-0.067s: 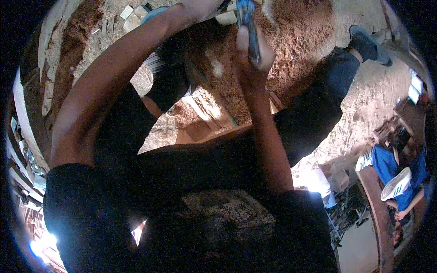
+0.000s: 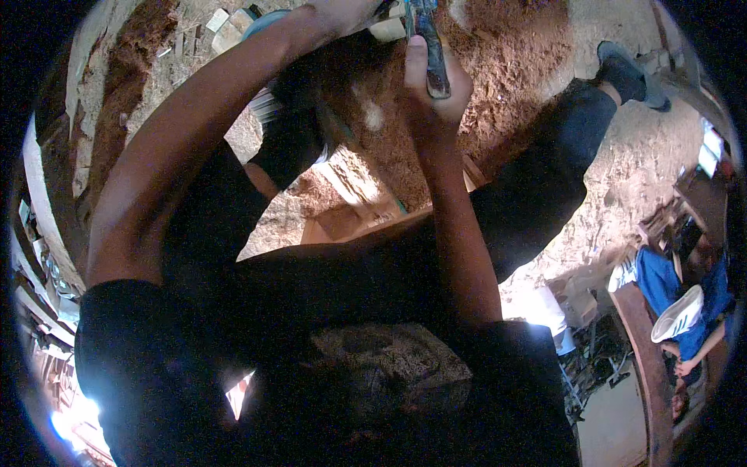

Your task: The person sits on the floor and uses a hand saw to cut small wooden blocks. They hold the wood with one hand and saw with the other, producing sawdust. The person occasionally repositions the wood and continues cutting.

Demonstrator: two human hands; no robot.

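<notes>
My right hand (image 2: 429, 110) is closed around the handle of a blue-and-dark tool (image 2: 434, 58). The thumb lies along the handle, and the tool's upper end runs out of the picture at the top, so its kind does not show. Reaching up from the left, my left forearm bends toward the top edge, where my left hand (image 2: 346, 12) is cut off. Its fingers are hidden, with a small dark thing near them. Just right of it, a pale block (image 2: 387, 29) lies between the two hands.
Reddish-brown sawdust or soil (image 2: 506, 101) covers the ground ahead. Beneath me are wooden boards (image 2: 342, 226). My dark shoe (image 2: 632, 76) rests at the upper right. A person in blue (image 2: 661, 272) sits at the far right beside a curved plank (image 2: 642, 350).
My right hand and the tool have shifted slightly upward, toward the top edge. My left arm stays almost where it was.
</notes>
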